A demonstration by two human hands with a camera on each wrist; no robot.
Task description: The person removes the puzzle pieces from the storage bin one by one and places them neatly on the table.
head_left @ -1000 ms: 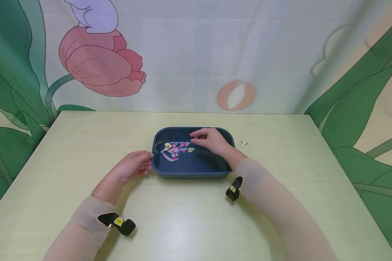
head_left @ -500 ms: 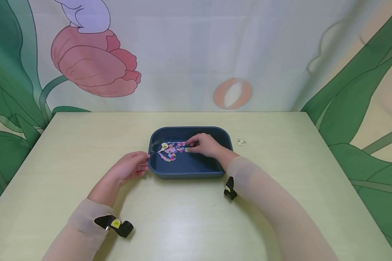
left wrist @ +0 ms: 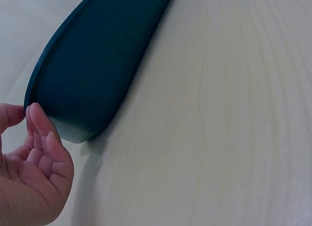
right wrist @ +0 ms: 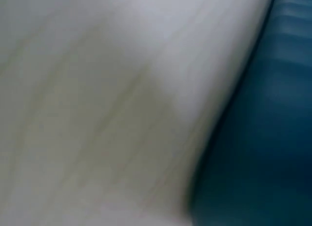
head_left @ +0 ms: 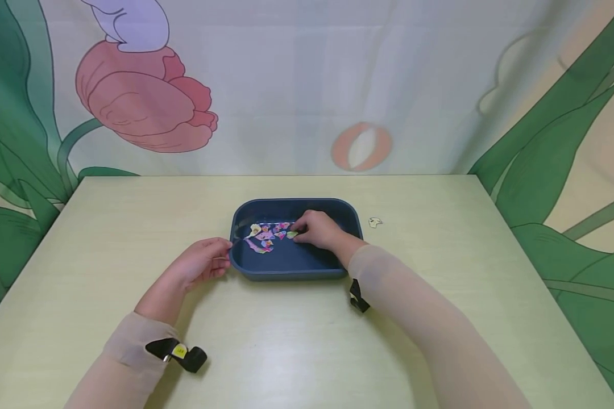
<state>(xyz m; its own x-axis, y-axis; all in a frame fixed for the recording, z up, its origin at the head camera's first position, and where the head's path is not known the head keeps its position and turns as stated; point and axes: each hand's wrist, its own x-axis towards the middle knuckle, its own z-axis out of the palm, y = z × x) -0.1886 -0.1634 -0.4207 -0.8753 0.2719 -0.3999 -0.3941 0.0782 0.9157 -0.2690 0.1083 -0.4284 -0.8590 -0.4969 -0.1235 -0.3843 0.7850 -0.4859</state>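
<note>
A dark blue rectangular tray [head_left: 297, 275] stands on the table. My left hand [head_left: 204, 264] pinches its left rim between thumb and fingers; the left wrist view shows that hand [left wrist: 41, 172] at the tray's corner [left wrist: 92, 65]. Inside the tray, toward the left, lies a cluster of small flat colourful cut-out pieces [head_left: 264, 235], mostly pink and purple. My right hand [head_left: 319, 230] reaches in over the right side, its thumb and fingertips around a small green flat piece [head_left: 291, 234] at the cluster's right end. The right wrist view shows only the tray's outer wall [right wrist: 258, 128], blurred.
A small white cut-out piece [head_left: 374, 222] lies on the light wooden table [head_left: 281, 341], right of the tray. Behind the table hangs a printed cloth [head_left: 266, 85] with flowers and leaves. Each sleeve carries a small black camera [head_left: 181, 353].
My right hand has lowered into the tray and closed its fingertips toward the green piece. My left hand stays at the rim. The whole head view has shifted slightly.
</note>
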